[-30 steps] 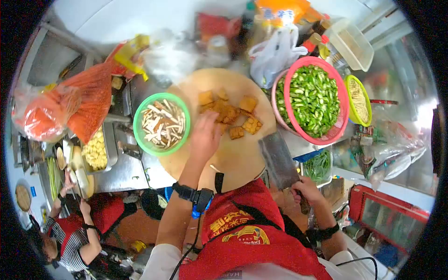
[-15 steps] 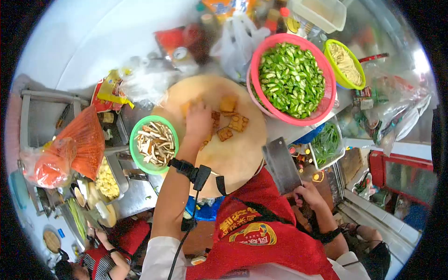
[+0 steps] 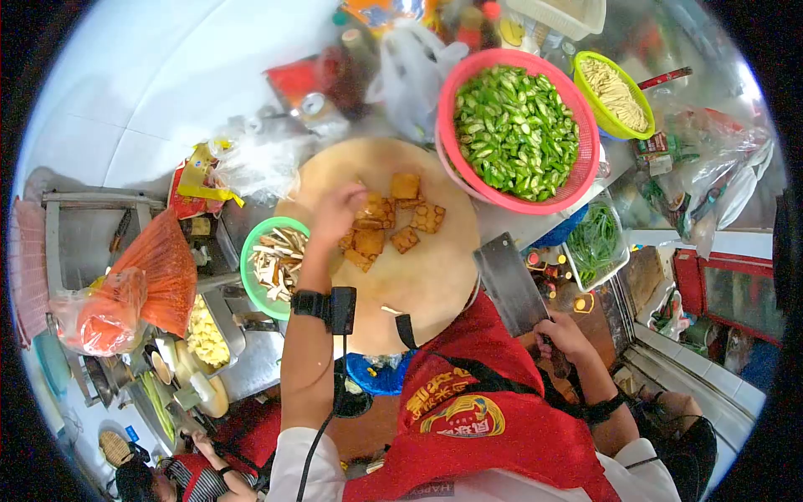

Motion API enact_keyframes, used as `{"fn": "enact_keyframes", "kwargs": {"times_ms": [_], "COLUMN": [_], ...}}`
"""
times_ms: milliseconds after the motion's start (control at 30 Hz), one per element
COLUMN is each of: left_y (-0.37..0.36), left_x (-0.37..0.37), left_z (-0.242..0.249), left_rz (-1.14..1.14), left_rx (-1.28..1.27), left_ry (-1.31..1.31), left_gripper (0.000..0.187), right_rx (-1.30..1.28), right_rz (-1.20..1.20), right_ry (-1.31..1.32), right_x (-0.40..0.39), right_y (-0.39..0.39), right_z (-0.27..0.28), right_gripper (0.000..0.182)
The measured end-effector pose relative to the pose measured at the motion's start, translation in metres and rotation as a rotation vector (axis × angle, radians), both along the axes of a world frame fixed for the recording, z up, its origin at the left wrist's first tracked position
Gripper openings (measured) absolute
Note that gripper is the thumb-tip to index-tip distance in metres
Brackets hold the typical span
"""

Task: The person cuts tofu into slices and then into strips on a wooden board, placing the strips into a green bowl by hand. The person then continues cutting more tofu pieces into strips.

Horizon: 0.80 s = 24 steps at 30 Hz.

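Over the left part of a round chopping board (image 3: 418, 293) is my left hand (image 3: 336, 211), slightly blurred, its fingers curled in. What they hold, if anything, is hidden. Beside its fingertips lie several golden-brown pieces of fried tofu (image 3: 368, 242), some overlapping. My right hand (image 3: 562, 339) grips the handle of a cleaver (image 3: 508, 284). The wide blade points up and left, off the board's right edge. A green bowl (image 3: 251, 284) of sliced mushrooms (image 3: 280, 259) stands left of my left wrist.
A pink colander (image 3: 595, 159) of cut green peppers (image 3: 519, 134) stands behind the board, near a yellow-green basket (image 3: 583, 88). A red mesh bag (image 3: 163, 263) lies left. Another person (image 3: 196, 477) works at lower left.
My left hand has drawn back to the left, uncovering more tofu pieces, which now lie closer together. The cleaver stays in my right hand. The view has shifted slightly.
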<state>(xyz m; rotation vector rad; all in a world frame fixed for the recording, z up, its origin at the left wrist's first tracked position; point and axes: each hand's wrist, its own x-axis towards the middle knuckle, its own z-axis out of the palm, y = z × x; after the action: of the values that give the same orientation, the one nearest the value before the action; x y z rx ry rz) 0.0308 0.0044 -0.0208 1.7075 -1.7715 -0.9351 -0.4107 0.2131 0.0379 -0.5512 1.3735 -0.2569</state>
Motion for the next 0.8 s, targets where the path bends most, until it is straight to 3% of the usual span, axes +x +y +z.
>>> {"fn": "enact_keyframes", "kwargs": {"times_ms": [100,167,300,367,400,467,500,567,700,800], "left_y": [0.004,0.008,0.006,-0.001,-0.002,-0.003,-0.005,-0.01,-0.014,-0.016], "left_x": [-0.023,-0.029,-0.048,-0.062,-0.067,-0.076,-0.079,-0.083,-0.098,-0.099], "left_z": [0.01,-0.011,0.013,0.038,0.038,0.037,0.031,0.011,-0.005,-0.004], "left_rz": [-0.17,-0.239,-0.353,-0.295,-0.3,-0.265,-0.27,-0.256,-0.366,-0.296], "left_rx": [0.108,0.0,0.047,0.388,0.386,0.271,0.269,-0.17,-0.189,0.011], "left_ry": [-0.124,-0.403,-0.428,-0.59,-0.591,-1.052,-1.051,-0.689,-0.677,-0.629], "left_gripper": [0.03,0.04,0.046,0.048,0.048,0.053,0.053,0.052,0.057,0.066], "right_rx": [0.011,0.016,0.01,0.016,0.015,0.014,-0.014,-0.039,-0.014,-0.022], "right_rz": [-0.014,-0.02,-0.039,-0.036,-0.044,-0.058,-0.052,-0.045,-0.032,-0.02], "right_ry": [-0.007,-0.007,-0.023,-0.021,-0.029,-0.035,-0.004,0.029,-0.037,0.0], "right_x": [0.003,0.003,0.003,0.004,0.006,0.007,0.007,0.006,0.003,0.008], "right_y": [-0.001,0.0,0.001,-0.002,-0.003,-0.003,-0.002,0.001,-0.002,-0.003], "right_z": [0.004,0.004,0.001,0.004,0.007,0.008,0.006,0.001,0.001,0.007], "right_gripper": [0.007,0.007,0.007,0.007,0.007,0.007,0.01,0.014,0.009,0.009]}}
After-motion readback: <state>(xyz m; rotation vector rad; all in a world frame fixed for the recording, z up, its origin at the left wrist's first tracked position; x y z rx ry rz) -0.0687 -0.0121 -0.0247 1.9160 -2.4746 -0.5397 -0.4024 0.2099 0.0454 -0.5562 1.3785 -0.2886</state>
